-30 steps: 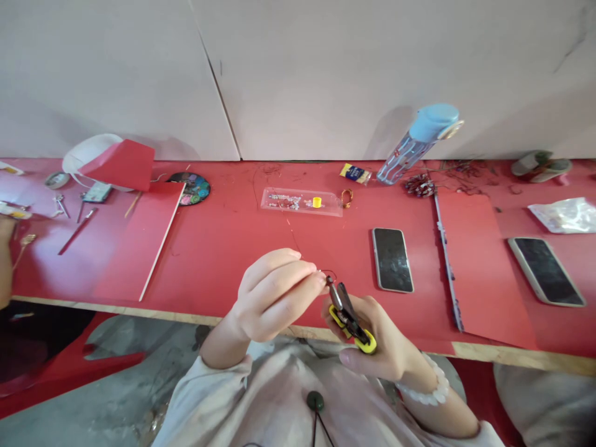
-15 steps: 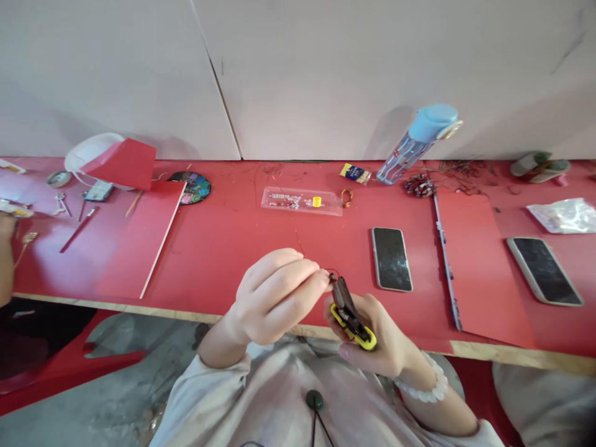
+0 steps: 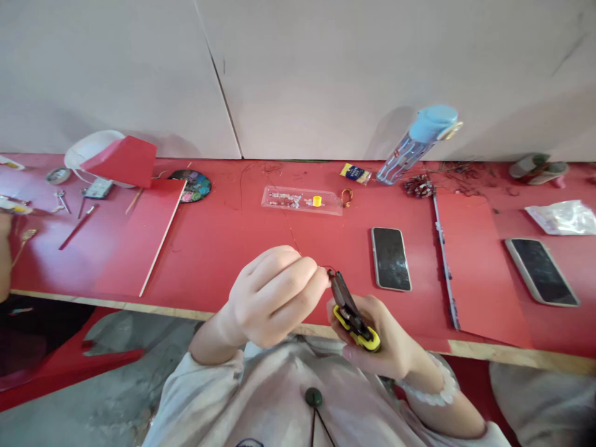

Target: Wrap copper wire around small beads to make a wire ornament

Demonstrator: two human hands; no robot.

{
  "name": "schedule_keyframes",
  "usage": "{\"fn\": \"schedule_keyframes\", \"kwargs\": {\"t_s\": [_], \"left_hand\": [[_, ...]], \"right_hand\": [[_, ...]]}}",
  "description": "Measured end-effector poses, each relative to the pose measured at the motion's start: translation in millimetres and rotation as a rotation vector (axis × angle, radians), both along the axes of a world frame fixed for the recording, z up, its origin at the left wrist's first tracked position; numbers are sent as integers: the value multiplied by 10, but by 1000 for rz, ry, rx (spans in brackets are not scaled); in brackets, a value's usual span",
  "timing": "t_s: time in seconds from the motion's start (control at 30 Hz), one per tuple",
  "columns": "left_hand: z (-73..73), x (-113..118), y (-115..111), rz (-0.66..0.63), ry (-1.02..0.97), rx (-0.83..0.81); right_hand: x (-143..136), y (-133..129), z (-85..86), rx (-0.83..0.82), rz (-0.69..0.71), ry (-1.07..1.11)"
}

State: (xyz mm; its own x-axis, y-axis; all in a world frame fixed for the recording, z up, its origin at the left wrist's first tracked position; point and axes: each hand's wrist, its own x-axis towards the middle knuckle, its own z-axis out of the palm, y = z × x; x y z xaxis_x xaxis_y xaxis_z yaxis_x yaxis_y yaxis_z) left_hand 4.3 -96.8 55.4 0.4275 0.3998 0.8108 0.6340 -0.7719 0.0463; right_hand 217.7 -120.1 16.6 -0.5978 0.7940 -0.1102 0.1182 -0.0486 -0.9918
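Note:
My left hand (image 3: 279, 295) is closed in a pinch above the red table, its fingertips on a thin dark red cord (image 3: 294, 239). The cord trails toward the bead tray, and a short loop of it curves out past the fingertips. My right hand (image 3: 379, 332) grips what look like scissors (image 3: 347, 298), with dark blades and black-and-yellow handles. Their tip points up and left, close beside my left fingertips. Whether the blades touch the cord, I cannot tell.
Beyond my hands lies a clear bead tray (image 3: 302, 210) with a yellow piece (image 3: 317, 201). A phone (image 3: 391, 259) and a blue-lidded bottle (image 3: 414, 149) stand to the right. Red boards (image 3: 144, 242) lie at both sides. A person's arm (image 3: 4, 257) shows at far left.
The scissors and my right hand have shifted very slightly right and down. My left hand keeps its pinch, nearly in place. The view has moved a little.

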Motion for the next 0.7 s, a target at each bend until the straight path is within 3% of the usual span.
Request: {"fn": "schedule_keyframes", "kwargs": {"t_s": [0.23, 0.33, 0.57, 0.7], "left_hand": [[148, -91, 25, 3, 212, -7], [180, -119, 84, -10, 277, 68], [222, -175, 209, 18, 463, 255], [159, -205, 277, 24, 504, 273]], "right_hand": [[78, -2, 59, -41, 30, -116], [88, 18, 99, -85, 37, -144], [47, 89, 125, -164, 30, -192], [70, 135, 184, -165, 12, -243]]}}
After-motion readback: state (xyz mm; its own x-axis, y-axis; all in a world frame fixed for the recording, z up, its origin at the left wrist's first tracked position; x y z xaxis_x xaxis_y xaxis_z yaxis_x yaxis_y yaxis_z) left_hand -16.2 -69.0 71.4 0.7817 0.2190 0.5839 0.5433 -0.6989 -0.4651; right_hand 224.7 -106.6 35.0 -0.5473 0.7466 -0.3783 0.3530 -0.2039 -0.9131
